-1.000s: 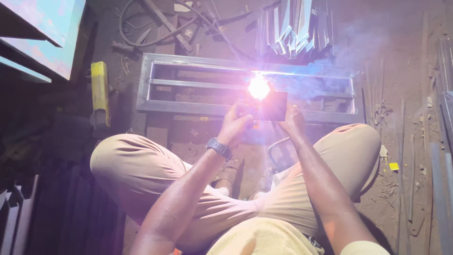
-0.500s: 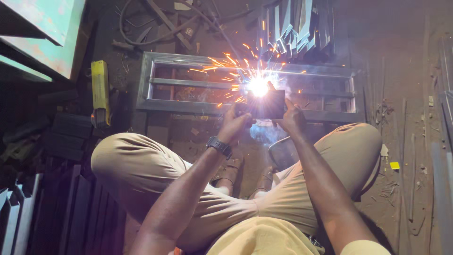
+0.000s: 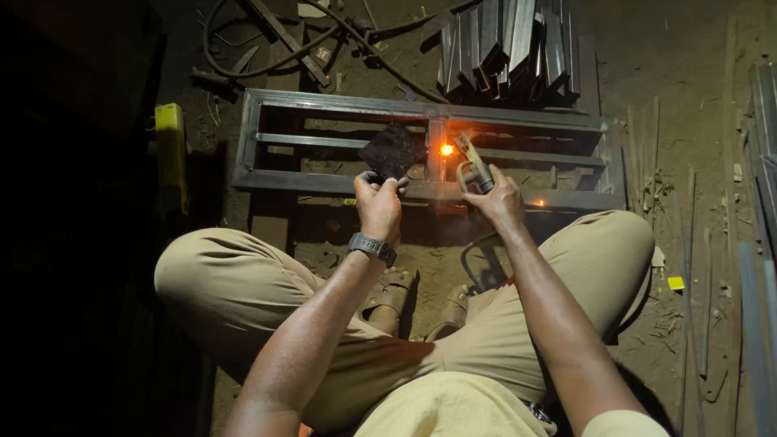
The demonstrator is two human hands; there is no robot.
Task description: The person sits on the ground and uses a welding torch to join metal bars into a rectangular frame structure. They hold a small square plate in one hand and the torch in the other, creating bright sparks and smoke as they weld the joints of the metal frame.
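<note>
I sit on the ground with my knees spread before a grey metal frame [image 3: 340, 103] of square tube. My left hand [image 3: 379, 204], a dark watch on its wrist, grips a dark square shield plate [image 3: 391, 150] raised just left of the joint. In my right hand [image 3: 498, 201] is a welding electrode holder [image 3: 474, 164], its tip angled toward a glowing orange weld spot [image 3: 446, 150] on the frame's upright bar. A second small glow [image 3: 539, 202] shows on the near rail.
A bundle of cut steel sections [image 3: 508, 44] lies behind the frame, with cables [image 3: 267, 40] looping at the back left. A yellow tool [image 3: 170, 154] rests left of the frame. Long metal strips [image 3: 757, 243] line the right side on the dirt floor.
The bright arc and sparks have stopped; only a small orange glow remains. My left hand has shifted the shield plate left, off the weld spot. The scene is darker.
</note>
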